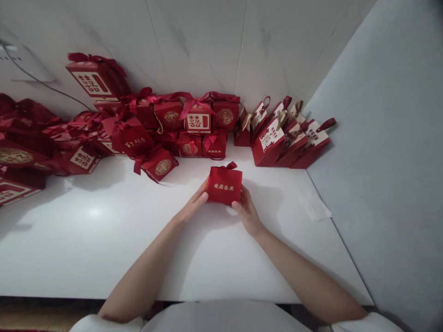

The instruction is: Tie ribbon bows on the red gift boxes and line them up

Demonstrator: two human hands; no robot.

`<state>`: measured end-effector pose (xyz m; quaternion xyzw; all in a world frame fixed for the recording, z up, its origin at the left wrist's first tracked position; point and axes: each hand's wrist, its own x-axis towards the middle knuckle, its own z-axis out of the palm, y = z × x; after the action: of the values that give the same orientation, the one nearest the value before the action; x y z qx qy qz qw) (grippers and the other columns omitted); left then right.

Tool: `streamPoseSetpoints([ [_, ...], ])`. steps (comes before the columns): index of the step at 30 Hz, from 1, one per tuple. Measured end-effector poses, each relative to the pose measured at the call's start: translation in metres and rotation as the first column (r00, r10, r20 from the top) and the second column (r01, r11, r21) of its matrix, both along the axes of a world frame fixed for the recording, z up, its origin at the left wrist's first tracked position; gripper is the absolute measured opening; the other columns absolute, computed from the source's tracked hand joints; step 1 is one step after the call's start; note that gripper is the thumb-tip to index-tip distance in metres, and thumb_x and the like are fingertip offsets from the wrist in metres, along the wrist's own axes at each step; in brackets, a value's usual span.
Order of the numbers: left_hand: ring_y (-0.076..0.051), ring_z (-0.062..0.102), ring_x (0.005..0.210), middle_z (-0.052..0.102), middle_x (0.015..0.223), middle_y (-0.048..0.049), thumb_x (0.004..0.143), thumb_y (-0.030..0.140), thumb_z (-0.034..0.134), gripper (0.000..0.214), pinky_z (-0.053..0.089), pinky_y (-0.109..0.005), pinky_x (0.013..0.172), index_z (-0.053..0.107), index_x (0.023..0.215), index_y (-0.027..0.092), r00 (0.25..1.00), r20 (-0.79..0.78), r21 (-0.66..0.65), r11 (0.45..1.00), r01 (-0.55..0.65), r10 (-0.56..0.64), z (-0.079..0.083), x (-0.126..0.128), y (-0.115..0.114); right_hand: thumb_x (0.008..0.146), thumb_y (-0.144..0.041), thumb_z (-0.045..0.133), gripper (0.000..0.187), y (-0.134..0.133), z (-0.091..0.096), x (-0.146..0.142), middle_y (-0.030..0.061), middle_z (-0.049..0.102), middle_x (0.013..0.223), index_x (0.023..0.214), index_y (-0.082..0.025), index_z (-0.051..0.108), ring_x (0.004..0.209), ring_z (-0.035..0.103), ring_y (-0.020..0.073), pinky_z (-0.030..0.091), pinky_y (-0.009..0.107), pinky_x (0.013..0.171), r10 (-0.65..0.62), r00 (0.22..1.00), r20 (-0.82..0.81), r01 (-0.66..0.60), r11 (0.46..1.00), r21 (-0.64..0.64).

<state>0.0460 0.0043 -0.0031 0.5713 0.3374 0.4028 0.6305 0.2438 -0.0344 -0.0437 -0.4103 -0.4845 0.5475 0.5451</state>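
A red gift box (pixel 224 185) with gold lettering on its near face and a ribbon bow on top is between my two hands over the white table (pixel 138 249). My left hand (pixel 198 201) grips its left side, the thumb at the lower left corner. On the opposite side my right hand (pixel 247 211) holds it, the thumb on the lower right corner. Most of the fingers are hidden behind the box. Whether its base touches the table I cannot tell.
Several ribbon-tied red boxes (pixel 197 121) are stacked along the marble-patterned wall (pixel 204 46). Triangular red boxes (pixel 268 143) with loop handles stand at the back right. More red boxes (pixel 24 152) crowd the left. A whitish sheet (pixel 315 206) lies by the right wall.
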Motion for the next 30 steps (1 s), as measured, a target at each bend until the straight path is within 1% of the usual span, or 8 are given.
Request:
streamPoseSetpoints([
  [1, -0.034, 0.030, 0.146, 0.042, 0.154, -0.0040, 0.089, 0.057, 0.058, 0.069, 0.031, -0.043, 0.117, 0.041, 0.149, 0.028, 0.999, -0.007, 0.015, 0.999, 0.040, -0.040, 0.003, -0.001, 0.000, 0.085, -0.058, 0.063, 0.073, 0.001, -0.001, 0.001, 0.0123, 0.052, 0.138, 0.144, -0.031, 0.032, 0.118, 0.059, 0.0269, 0.055, 0.046, 0.093, -0.009, 1.000, -0.019, 0.008, 1.000, -0.023],
  [3, -0.036, 0.031, 0.145, 0.033, 0.159, -0.0016, 0.088, 0.052, 0.062, 0.072, 0.036, -0.043, 0.114, 0.035, 0.151, 0.032, 0.996, -0.023, -0.008, 0.997, 0.082, -0.082, 0.007, -0.002, 0.000, 0.086, -0.058, 0.061, 0.067, 0.004, -0.004, 0.004, 0.0114, 0.053, 0.137, 0.142, -0.031, 0.035, 0.119, 0.059, 0.0273, 0.057, 0.045, 0.091, -0.014, 0.999, -0.043, 0.011, 0.997, -0.072],
  [6, -0.036, 0.036, 0.142, 0.028, 0.161, -0.0018, 0.091, 0.055, 0.055, 0.071, 0.043, -0.042, 0.105, 0.028, 0.154, 0.035, 0.995, -0.051, -0.052, 0.996, 0.078, -0.081, 0.007, -0.002, 0.000, 0.087, -0.058, 0.060, 0.064, 0.006, -0.005, 0.007, 0.0105, 0.054, 0.136, 0.141, -0.033, 0.037, 0.119, 0.060, 0.0274, 0.058, 0.045, 0.088, -0.034, 0.998, -0.057, 0.028, 0.995, -0.095],
  [9, -0.036, 0.037, 0.141, 0.029, 0.161, -0.0025, 0.093, 0.057, 0.049, 0.070, 0.047, -0.041, 0.099, 0.023, 0.155, 0.036, 0.995, -0.072, -0.057, 0.996, 0.068, -0.072, 0.004, -0.003, 0.002, 0.085, -0.057, 0.063, 0.066, 0.006, -0.005, 0.007, 0.0106, 0.053, 0.137, 0.141, -0.033, 0.037, 0.119, 0.059, 0.0272, 0.058, 0.044, 0.088, -0.040, 0.996, -0.079, 0.033, 0.995, -0.091],
  [11, -0.036, 0.039, 0.140, 0.031, 0.160, -0.0025, 0.094, 0.055, 0.050, 0.068, 0.047, -0.041, 0.099, 0.025, 0.154, 0.036, 0.994, -0.081, -0.055, 0.996, 0.076, -0.080, 0.004, -0.004, 0.003, 0.084, -0.056, 0.066, 0.068, 0.006, -0.004, 0.006, 0.0109, 0.051, 0.139, 0.141, -0.033, 0.037, 0.119, 0.059, 0.0272, 0.059, 0.044, 0.088, -0.040, 0.995, -0.092, 0.031, 0.995, -0.094],
  [16, -0.037, 0.039, 0.140, 0.033, 0.159, -0.0040, 0.093, 0.056, 0.050, 0.066, 0.047, -0.041, 0.099, 0.032, 0.153, 0.033, 0.992, -0.092, -0.057, 0.995, 0.080, -0.085, 0.003, -0.004, 0.004, 0.084, -0.054, 0.066, 0.070, 0.005, 0.000, 0.005, 0.0112, 0.049, 0.142, 0.143, -0.033, 0.034, 0.119, 0.059, 0.0267, 0.058, 0.045, 0.090, -0.026, 0.996, -0.080, 0.018, 0.996, -0.091],
  [22, -0.038, 0.039, 0.139, 0.032, 0.159, -0.0054, 0.091, 0.056, 0.052, 0.069, 0.047, -0.044, 0.099, 0.032, 0.153, 0.033, 0.994, -0.072, -0.066, 0.995, 0.072, -0.077, 0.000, -0.004, 0.006, 0.085, -0.054, 0.065, 0.069, 0.003, 0.005, 0.005, 0.0110, 0.051, 0.141, 0.144, -0.033, 0.034, 0.118, 0.061, 0.0271, 0.057, 0.049, 0.092, -0.036, 0.998, -0.054, 0.032, 0.996, -0.081],
  [30, -0.037, 0.038, 0.140, 0.032, 0.159, -0.0049, 0.092, 0.056, 0.050, 0.068, 0.046, -0.044, 0.100, 0.030, 0.153, 0.034, 0.993, -0.080, -0.070, 0.994, 0.084, -0.090, 0.001, -0.005, 0.005, 0.084, -0.056, 0.066, 0.071, 0.005, 0.006, 0.006, 0.0117, 0.051, 0.141, 0.143, -0.033, 0.034, 0.120, 0.059, 0.0276, 0.057, 0.049, 0.093, -0.019, 0.998, -0.057, 0.014, 0.996, -0.090],
])
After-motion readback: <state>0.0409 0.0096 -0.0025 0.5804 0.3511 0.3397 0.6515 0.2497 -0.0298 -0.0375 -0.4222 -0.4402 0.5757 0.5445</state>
